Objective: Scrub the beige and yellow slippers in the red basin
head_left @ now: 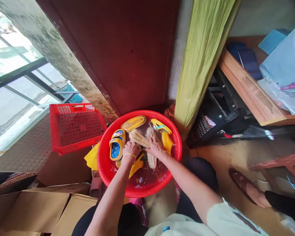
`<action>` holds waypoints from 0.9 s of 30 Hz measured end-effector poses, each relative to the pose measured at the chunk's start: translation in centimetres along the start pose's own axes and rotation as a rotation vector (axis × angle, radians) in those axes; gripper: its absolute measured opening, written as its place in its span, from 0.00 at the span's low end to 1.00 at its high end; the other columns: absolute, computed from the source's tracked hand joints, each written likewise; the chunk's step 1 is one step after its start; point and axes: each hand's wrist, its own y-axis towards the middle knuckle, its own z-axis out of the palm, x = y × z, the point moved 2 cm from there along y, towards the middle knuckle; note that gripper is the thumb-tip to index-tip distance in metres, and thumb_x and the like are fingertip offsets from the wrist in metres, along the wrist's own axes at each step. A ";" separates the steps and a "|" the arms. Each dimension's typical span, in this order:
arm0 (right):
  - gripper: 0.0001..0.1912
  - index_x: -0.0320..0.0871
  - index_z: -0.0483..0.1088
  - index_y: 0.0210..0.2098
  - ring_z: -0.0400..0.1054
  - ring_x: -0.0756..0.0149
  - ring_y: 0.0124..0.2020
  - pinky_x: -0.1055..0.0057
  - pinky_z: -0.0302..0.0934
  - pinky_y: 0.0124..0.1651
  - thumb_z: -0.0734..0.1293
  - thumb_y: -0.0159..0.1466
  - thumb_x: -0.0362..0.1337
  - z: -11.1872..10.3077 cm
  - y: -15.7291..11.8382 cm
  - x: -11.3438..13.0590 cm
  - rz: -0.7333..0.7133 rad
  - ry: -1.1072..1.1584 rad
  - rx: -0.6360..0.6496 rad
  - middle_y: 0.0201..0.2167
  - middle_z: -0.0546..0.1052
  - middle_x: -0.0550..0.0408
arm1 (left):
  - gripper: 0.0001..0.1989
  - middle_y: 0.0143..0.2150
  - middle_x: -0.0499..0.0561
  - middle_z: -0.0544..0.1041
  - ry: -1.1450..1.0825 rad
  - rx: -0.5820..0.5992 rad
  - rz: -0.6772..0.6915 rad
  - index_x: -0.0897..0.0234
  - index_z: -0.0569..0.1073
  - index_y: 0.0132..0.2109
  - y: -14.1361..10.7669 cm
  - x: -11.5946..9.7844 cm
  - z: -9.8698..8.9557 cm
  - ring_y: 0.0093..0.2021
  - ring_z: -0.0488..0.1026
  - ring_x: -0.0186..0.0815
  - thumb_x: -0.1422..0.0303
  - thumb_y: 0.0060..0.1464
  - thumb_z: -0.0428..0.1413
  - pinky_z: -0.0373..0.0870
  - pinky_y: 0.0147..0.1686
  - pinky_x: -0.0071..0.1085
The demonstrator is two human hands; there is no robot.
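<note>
A red plastic basin (102, 170) of murky water stands low in front of me. Between my hands is a beige ridged slipper (139, 138), its textured sole facing up. My left hand (131, 149), with a bracelet at the wrist, grips its lower left side. The fingers of my right hand (155, 147) are closed on its right end. Under the right hand lies a pale ribbed piece (151, 161), partly in the water. Around them are a yellow slipper with blue lining (117, 144), a sole-up yellow slipper (134, 123) and other yellow slippers (167, 142).
A red plastic crate (77, 126) stands left of the basin, above cardboard boxes (39, 206). Behind it are a dark red door (127, 55) and a yellow-green curtain (201, 62). At right are a wooden tray (255, 88) with bags and another person's foot (245, 186).
</note>
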 end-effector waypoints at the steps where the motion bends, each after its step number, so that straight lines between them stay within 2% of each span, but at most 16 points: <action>1: 0.45 0.40 0.44 0.75 0.67 0.40 0.62 0.50 0.64 0.58 0.66 0.68 0.50 0.3 0.3 -0.2 0.019 -0.002 0.009 0.74 0.48 0.25 | 0.33 0.59 0.69 0.71 0.002 0.009 0.004 0.70 0.66 0.62 0.3 -0.5 0.1 0.58 0.73 0.53 0.52 0.58 0.58 0.70 0.52 0.41; 6: 0.43 0.41 0.42 0.75 0.72 0.45 0.57 0.55 0.68 0.54 0.64 0.70 0.52 0.3 1.1 -0.5 0.032 -0.006 -0.002 0.73 0.51 0.26 | 0.30 0.57 0.66 0.71 -0.011 0.025 0.010 0.65 0.66 0.62 1.4 -1.0 0.5 0.55 0.74 0.53 0.51 0.60 0.55 0.71 0.50 0.44; 9: 0.41 0.43 0.43 0.75 0.72 0.47 0.57 0.57 0.68 0.54 0.63 0.70 0.52 -0.6 1.8 -0.4 -0.018 0.000 -0.029 0.73 0.50 0.28 | 0.32 0.57 0.68 0.70 -0.008 -0.014 -0.003 0.67 0.65 0.63 1.9 -1.0 0.8 0.55 0.73 0.55 0.50 0.60 0.55 0.71 0.49 0.45; 13: 0.42 0.43 0.42 0.75 0.73 0.48 0.57 0.57 0.68 0.54 0.64 0.70 0.49 -0.9 2.7 -0.3 -0.042 -0.037 0.014 0.75 0.47 0.28 | 0.30 0.56 0.69 0.69 -0.012 -0.029 0.000 0.71 0.68 0.60 2.6 -0.8 1.2 0.55 0.72 0.56 0.51 0.61 0.52 0.71 0.48 0.45; 19: 0.44 0.47 0.37 0.77 0.74 0.49 0.56 0.58 0.69 0.55 0.63 0.71 0.48 0.2 3.3 -0.5 -0.038 -0.065 0.019 0.77 0.39 0.34 | 0.32 0.58 0.65 0.68 -0.018 0.003 0.021 0.66 0.66 0.62 2.9 0.6 1.8 0.55 0.72 0.53 0.48 0.60 0.51 0.71 0.48 0.44; 27: 0.45 0.48 0.36 0.77 0.72 0.44 0.58 0.55 0.68 0.56 0.62 0.70 0.52 0.8 4.7 -0.8 -0.044 -0.058 0.037 0.77 0.40 0.38 | 0.33 0.57 0.64 0.70 -0.009 0.029 0.055 0.66 0.65 0.62 4.5 2.9 2.0 0.54 0.73 0.52 0.47 0.60 0.52 0.72 0.48 0.43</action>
